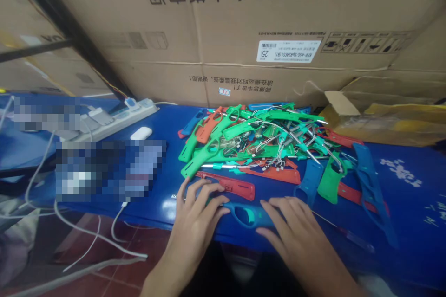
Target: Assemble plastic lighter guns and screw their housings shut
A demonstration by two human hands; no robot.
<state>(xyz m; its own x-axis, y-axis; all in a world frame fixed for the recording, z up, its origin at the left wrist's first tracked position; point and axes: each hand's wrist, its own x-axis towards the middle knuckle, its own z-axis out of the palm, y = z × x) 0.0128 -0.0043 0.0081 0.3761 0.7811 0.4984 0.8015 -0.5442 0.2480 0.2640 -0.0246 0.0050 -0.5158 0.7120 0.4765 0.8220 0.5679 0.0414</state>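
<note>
A blue long-nosed lighter [244, 214] with a green trigger lies level near the table's front edge. My left hand [198, 213] has its fingers closed round the nozzle end, which they mostly hide. The handle end is pinched between the thumb and fingers of my right hand [292, 222]. Just beyond lies a red lighter half-shell [237, 186], close to my left fingertips. Behind it is a heap of green, red and blue lighter shells [209, 153] with metal tubes, white wires and small parts. A thin screwdriver [353, 239] with a clear handle rests right of my right hand.
The blue table [411, 171] backs onto a large cardboard box [223, 23]. At the left are a white power strip [121, 118], a white earbud-type case [141, 133], blurred-out items and loose cables [83, 232]. A smaller open carton [390, 120] stands back right.
</note>
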